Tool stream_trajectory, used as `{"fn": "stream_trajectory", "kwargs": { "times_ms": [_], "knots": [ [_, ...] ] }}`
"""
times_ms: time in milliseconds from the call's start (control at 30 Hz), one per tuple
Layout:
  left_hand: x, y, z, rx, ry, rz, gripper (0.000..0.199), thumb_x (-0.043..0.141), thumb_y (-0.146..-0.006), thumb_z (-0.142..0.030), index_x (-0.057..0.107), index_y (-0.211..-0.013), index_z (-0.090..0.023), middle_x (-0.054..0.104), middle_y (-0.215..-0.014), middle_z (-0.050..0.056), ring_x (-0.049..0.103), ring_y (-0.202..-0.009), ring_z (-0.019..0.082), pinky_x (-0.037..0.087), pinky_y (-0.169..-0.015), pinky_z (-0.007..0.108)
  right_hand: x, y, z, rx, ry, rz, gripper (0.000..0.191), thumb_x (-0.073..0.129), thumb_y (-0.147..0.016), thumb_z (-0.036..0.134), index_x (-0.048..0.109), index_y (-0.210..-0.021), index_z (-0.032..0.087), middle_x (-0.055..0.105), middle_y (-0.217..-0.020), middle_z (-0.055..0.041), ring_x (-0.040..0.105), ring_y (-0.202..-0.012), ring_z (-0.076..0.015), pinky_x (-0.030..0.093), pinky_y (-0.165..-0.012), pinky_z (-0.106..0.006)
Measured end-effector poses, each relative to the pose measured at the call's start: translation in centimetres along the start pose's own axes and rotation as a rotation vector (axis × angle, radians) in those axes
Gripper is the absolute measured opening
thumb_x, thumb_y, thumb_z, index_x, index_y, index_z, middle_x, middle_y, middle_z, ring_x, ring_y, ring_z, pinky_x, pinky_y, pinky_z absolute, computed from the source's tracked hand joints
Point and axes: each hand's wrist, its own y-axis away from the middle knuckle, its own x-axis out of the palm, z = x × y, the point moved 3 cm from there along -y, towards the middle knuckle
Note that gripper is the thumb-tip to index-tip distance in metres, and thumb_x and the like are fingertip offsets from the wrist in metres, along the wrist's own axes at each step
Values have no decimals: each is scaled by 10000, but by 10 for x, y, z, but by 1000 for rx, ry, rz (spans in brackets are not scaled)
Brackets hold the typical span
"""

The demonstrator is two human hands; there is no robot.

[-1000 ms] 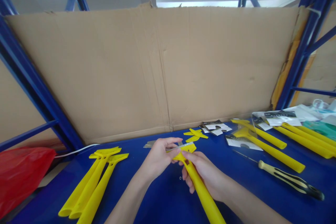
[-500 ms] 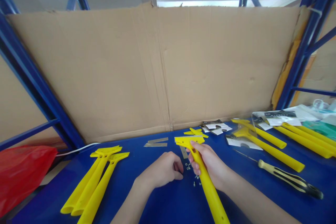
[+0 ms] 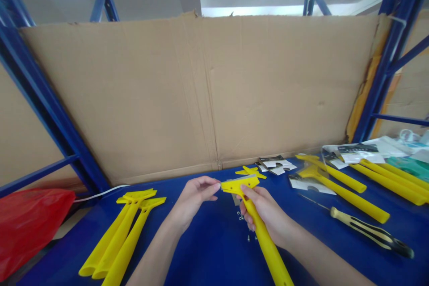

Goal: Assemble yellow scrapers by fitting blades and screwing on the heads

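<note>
A yellow scraper [image 3: 268,243] with a wide head and long hollow handle is in my right hand [image 3: 266,212], whose fingers wrap the neck just below the head. A thin grey strip shows along the head's top edge. My left hand [image 3: 196,199] is closed in a pinch at the head's left end. Whatever sits between those fingertips is too small to name. Below the head, a flat metal strip [image 3: 236,199] lies partly hidden behind the right hand. Small screws and nuts [image 3: 248,238] are scattered on the blue table by the handle.
Several yellow scraper handles [image 3: 125,237] lie at the left, near a red plastic bag [image 3: 33,228]. To the right are a screwdriver [image 3: 365,230], more yellow scrapers [image 3: 351,196] and printed cards [image 3: 276,164]. A cardboard panel [image 3: 161,98] closes off the back between blue posts.
My left hand has risen from beside the loose screws and nuts to the left end of the scraper's head. The right hand keeps its hold, with the head slightly tilted.
</note>
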Motion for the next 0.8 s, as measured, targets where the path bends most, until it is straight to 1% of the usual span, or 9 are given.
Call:
{"fn": "stream_trajectory", "kwargs": {
  "times_ms": [67,133,200,300,433,500,600,700,800],
  "knots": [
    [3,2,-3,-32,72,1,313,743,-620,-392,627,-773,-145,681,-849,54,637,-783,166,516,-674,271,1,0,0,-7,2,32,207,460,-871,346,489,-766,171,513,-480,45,391,-319,-54,294,-314,-167],
    [6,3,-4,-62,87,-45,323,761,-600,-377,613,-765,-143,683,-791,45,650,-717,163,523,-621,268,2,1,0,-12,4,51,205,469,-862,348,494,-770,167,513,-484,44,390,-321,-52,295,-314,-168],
    [8,2,-5,-64,82,-91,318,770,-589,-361,613,-749,-135,684,-741,41,652,-668,157,525,-589,263,2,1,0,-17,7,53,209,471,-858,353,496,-770,165,512,-483,45,391,-320,-51,296,-316,-168],
    [11,1,-5,-42,86,-99,293,784,-569,-330,623,-701,-124,691,-704,42,654,-652,155,538,-595,267,2,1,1,-15,25,17,201,469,-855,346,499,-767,167,512,-471,46,393,-315,-53,296,-315,-169],
    [14,0,-7,-29,94,-119,257,806,-528,-275,631,-626,-114,680,-623,23,624,-558,124,539,-585,261,2,3,1,14,73,-60,171,488,-837,325,510,-764,172,505,-443,52,386,-305,-54,296,-312,-168],
    [16,0,-8,-18,98,-120,236,807,-527,-255,637,-608,-111,680,-609,20,614,-533,112,535,-584,251,2,3,1,24,81,-66,180,481,-840,326,512,-752,173,502,-435,51,381,-301,-53,290,-308,-166],
    [16,0,-8,-22,108,-129,208,803,-535,-220,655,-635,-111,695,-626,24,626,-541,116,537,-597,249,2,3,1,28,71,-67,193,478,-845,338,511,-746,176,503,-430,49,379,-296,-54,286,-302,-164],
    [17,1,-7,-30,100,-141,210,777,-572,-193,689,-748,-118,725,-702,38,651,-586,138,547,-611,263,2,2,0,18,47,-69,185,491,-843,342,504,-752,181,505,-433,51,384,-297,-56,293,-305,-163],
    [21,1,-9,14,21,-96,175,717,-644,-196,712,-806,-130,742,-815,56,673,-692,163,551,-630,264,3,3,0,16,36,-63,179,486,-850,337,495,-757,185,504,-439,53,386,-301,-54,293,-308,-162]
  ]
}}
